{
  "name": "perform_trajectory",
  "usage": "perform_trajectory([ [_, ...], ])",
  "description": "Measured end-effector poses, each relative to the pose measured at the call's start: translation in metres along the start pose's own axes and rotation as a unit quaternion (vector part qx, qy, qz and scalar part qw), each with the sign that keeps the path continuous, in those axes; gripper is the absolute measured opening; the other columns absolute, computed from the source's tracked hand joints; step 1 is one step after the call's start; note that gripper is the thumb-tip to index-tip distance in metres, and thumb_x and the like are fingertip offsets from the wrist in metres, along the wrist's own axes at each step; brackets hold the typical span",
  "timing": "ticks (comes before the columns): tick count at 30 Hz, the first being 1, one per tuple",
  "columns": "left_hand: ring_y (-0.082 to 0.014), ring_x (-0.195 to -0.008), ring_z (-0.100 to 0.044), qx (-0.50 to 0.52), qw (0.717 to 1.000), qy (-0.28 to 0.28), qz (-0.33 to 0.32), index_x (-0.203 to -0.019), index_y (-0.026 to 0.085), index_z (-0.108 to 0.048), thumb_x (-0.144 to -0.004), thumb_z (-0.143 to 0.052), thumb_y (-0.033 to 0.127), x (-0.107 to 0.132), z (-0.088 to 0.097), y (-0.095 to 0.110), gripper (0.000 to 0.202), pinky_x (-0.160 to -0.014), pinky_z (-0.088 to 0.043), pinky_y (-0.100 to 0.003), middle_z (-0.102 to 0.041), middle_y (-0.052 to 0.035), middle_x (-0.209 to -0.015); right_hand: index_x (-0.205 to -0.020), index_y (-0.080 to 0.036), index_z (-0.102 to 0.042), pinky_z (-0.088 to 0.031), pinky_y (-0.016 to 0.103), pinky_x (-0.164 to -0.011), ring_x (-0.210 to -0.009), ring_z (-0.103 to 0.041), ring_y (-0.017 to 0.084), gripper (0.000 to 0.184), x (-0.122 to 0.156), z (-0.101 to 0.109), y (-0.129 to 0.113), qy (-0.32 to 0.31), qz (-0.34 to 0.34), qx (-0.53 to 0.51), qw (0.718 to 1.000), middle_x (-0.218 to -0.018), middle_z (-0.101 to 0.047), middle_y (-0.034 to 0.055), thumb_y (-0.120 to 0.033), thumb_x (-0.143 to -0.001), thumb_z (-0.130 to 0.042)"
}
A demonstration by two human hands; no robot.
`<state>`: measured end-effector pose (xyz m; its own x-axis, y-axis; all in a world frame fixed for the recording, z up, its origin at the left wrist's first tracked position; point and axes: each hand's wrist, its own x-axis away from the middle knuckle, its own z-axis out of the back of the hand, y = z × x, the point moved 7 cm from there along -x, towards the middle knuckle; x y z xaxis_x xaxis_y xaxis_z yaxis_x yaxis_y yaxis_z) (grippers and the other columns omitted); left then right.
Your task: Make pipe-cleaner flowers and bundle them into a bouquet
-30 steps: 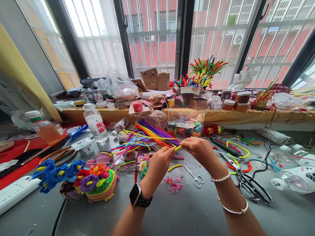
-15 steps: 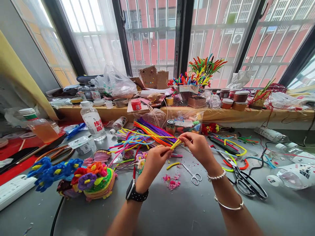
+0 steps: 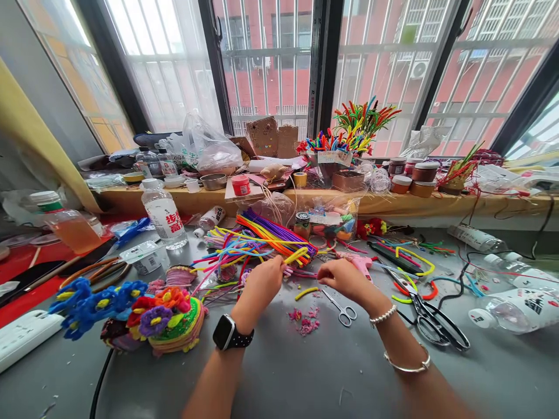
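My left hand [image 3: 261,284] is closed on a folded yellow pipe cleaner [image 3: 296,255], whose loop sticks out to the right of the fingers. My right hand [image 3: 345,277] hovers low over the grey table [image 3: 305,372] with its fingers curled toward the small silver scissors [image 3: 339,307]; what they hold, if anything, is hidden. A short yellow pipe cleaner piece [image 3: 306,293] lies between the hands. Behind them sits a pile of coloured pipe cleaners [image 3: 262,238]. Pink fluff scraps [image 3: 303,322] lie in front.
A basket of pipe-cleaner flowers [image 3: 144,317] sits at the left. Large black scissors [image 3: 432,320], a water bottle [image 3: 163,214], a white power strip [image 3: 26,340] and lying bottles [image 3: 515,308] surround the work area. The windowsill [image 3: 393,203] is crowded with jars and craft supplies.
Both hands have dropped toward the table and come apart. The right hand let go of the yellow pipe cleaner, which stays in the left hand, and moved down near the small scissors.
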<state>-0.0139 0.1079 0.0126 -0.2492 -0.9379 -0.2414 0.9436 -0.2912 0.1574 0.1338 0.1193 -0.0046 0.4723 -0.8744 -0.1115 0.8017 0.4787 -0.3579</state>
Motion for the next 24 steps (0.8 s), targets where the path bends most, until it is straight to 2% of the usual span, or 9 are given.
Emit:
perform_trajectory([
  [3,-0.0173,-0.069,-0.058,0.005,0.995,-0.047,-0.083,-0.076,0.017,-0.049,-0.083,-0.031,0.024,0.003,-0.011,0.015,0.02,-0.059,-0.037,-0.024,-0.061,-0.0056,-0.073,-0.074,-0.016,-0.065,-0.043,0.024,-0.063,-0.069,-0.06,0.017,0.018,0.004,-0.018,-0.005,-0.006,0.003,0.019,1.0,-0.073,-0.067,0.0057,-0.01,-0.07,-0.05],
  [5,-0.0171,-0.069,-0.058,0.015,0.992,-0.064,-0.109,-0.077,0.017,-0.048,-0.083,-0.031,0.022,0.005,-0.017,0.023,0.019,-0.058,-0.038,-0.024,-0.061,-0.0056,-0.074,-0.078,-0.014,-0.065,-0.043,0.026,-0.065,-0.073,-0.059,0.019,0.02,0.006,-0.027,-0.013,-0.01,0.012,0.025,1.0,-0.078,-0.066,0.0085,-0.007,-0.069,-0.048],
  [10,-0.0169,-0.068,-0.057,0.016,0.992,-0.059,-0.106,-0.084,0.015,-0.046,-0.082,-0.028,0.016,0.005,-0.025,0.032,0.018,-0.059,-0.039,-0.026,-0.06,-0.0072,-0.075,-0.083,-0.018,-0.064,-0.043,0.022,-0.07,-0.078,-0.058,0.015,0.025,0.014,-0.039,-0.036,-0.031,0.072,0.008,0.997,-0.086,-0.063,0.0055,-0.005,-0.069,-0.047],
  [13,-0.0183,-0.075,-0.057,0.013,0.994,-0.049,-0.101,-0.087,0.015,-0.045,-0.082,-0.031,0.021,0.005,-0.028,0.034,0.016,-0.063,-0.041,-0.026,-0.06,-0.0083,-0.08,-0.082,-0.018,-0.062,-0.044,0.022,-0.066,-0.073,-0.058,0.014,0.026,0.024,-0.033,-0.037,0.001,0.086,-0.009,0.996,-0.08,-0.063,0.0041,-0.004,-0.071,-0.044],
  [17,-0.0213,-0.082,-0.057,-0.024,0.99,-0.091,-0.103,-0.088,0.017,-0.048,-0.076,-0.043,0.027,0.006,-0.041,0.036,0.016,-0.065,-0.042,-0.028,-0.061,-0.0083,-0.085,-0.081,-0.015,-0.061,-0.044,0.025,-0.066,-0.072,-0.057,0.015,0.021,0.05,-0.015,-0.012,0.081,0.033,-0.039,0.995,-0.078,-0.061,0.0053,-0.007,-0.074,-0.042],
  [21,-0.0244,-0.076,-0.059,-0.044,0.99,-0.101,-0.088,-0.081,0.015,-0.052,-0.076,-0.038,0.016,0.006,-0.046,0.034,0.015,-0.061,-0.043,-0.032,-0.062,-0.0113,-0.08,-0.083,-0.018,-0.059,-0.045,0.024,-0.058,-0.066,-0.057,0.014,0.019,0.092,0.006,0.023,0.147,-0.066,-0.07,0.984,-0.078,-0.062,0.0041,-0.02,-0.077,-0.041],
  [24,-0.0254,-0.075,-0.059,-0.05,0.991,-0.102,-0.078,-0.08,0.014,-0.052,-0.077,-0.035,0.016,0.005,-0.044,0.034,0.018,-0.06,-0.043,-0.033,-0.062,-0.0127,-0.08,-0.079,-0.02,-0.059,-0.044,0.026,-0.061,-0.065,-0.057,0.015,0.021,0.128,0.02,0.053,0.17,-0.144,-0.045,0.974,-0.08,-0.063,0.0042,-0.029,-0.078,-0.041],
])
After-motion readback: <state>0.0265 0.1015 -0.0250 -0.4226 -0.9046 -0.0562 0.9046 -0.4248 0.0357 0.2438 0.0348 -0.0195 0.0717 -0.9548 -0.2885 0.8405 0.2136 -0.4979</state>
